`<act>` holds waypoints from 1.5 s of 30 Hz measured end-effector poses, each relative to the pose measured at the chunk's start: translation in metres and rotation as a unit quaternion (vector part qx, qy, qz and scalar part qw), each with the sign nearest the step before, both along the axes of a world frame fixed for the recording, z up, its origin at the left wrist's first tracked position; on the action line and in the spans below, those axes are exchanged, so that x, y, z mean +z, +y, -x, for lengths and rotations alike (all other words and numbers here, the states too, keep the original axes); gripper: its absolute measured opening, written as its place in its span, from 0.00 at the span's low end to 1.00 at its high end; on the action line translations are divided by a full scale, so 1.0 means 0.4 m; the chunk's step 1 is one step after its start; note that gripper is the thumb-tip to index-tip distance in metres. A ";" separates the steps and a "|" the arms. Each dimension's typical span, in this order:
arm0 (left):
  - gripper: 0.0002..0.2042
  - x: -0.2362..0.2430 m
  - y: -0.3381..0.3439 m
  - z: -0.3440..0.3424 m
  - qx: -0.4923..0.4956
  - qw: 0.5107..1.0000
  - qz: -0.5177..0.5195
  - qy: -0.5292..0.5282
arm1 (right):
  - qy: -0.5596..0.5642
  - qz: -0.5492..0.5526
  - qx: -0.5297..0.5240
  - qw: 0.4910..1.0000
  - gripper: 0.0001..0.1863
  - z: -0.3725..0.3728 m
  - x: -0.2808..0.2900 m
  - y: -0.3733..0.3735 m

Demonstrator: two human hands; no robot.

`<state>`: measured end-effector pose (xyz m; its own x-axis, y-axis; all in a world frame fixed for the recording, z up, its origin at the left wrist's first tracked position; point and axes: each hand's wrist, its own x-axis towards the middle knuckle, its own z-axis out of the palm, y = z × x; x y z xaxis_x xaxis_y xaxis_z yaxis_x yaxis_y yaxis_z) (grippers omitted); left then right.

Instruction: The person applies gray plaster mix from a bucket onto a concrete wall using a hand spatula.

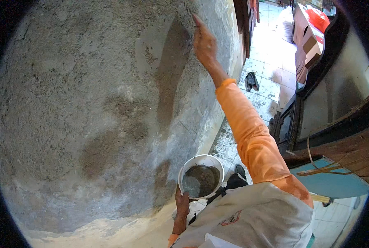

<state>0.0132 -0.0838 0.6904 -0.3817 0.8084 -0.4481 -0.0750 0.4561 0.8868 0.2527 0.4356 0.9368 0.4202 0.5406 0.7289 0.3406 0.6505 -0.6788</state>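
My left hand grips the near left rim of a round white bucket. Wet grey mortar lies inside it, with a lighter, smoother patch on its left. My right arm, in an orange sleeve, reaches up and forward to the rough plastered wall. At its end my right hand is closed close to the wall surface, one digit stretched out toward the plaster. Whatever the curled fingers may hold is hidden. A long dark shadow falls on the wall left of this hand.
A narrow tiled floor, spotted with grey splashes, runs along the wall. A dark crumpled item lies on it. To the right stand dark-framed furniture with a glass panel and a light-blue board. Farther back are cardboard and a red bag.
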 end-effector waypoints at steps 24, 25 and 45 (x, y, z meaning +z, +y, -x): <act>0.38 -0.001 0.107 -0.094 0.022 0.998 0.052 0.000 | -0.044 -0.092 0.021 0.995 0.26 -0.041 0.037 0.164; 0.38 -0.009 0.101 -0.087 0.023 0.999 0.026 -0.006 | -0.028 -0.129 0.033 0.991 0.27 0.006 0.029 0.148; 0.36 0.033 0.131 -0.080 -0.008 0.997 0.079 0.001 | -0.090 -0.100 0.047 0.990 0.31 0.068 0.041 -0.084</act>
